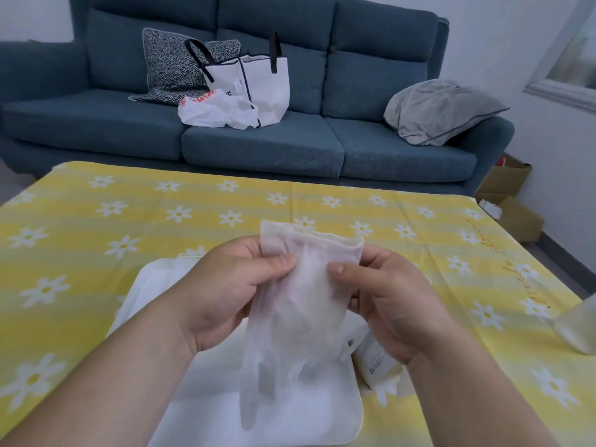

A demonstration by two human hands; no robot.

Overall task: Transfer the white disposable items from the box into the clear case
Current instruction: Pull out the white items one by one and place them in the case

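I hold a stack of thin, translucent white disposable gloves [300, 304] upright above the table, cuffs up and fingers hanging down. My left hand [225, 291] pinches the stack's left edge between thumb and fingers. My right hand [383, 295] pinches its right edge, thumb on the front. Beneath my hands lies a clear, white-looking case [290, 411] flat on the yellow cloth. A small white box [377, 362] with printed text sits just right of the case, partly hidden by my right wrist.
The table [129, 227] wears a yellow cloth with white daisies. A translucent container [577, 327] stands at the right edge. Behind is a blue sofa [371, 59] with a white tote bag [258, 82], a plastic bag, cushions. Cardboard boxes [506, 185] sit on the floor right.
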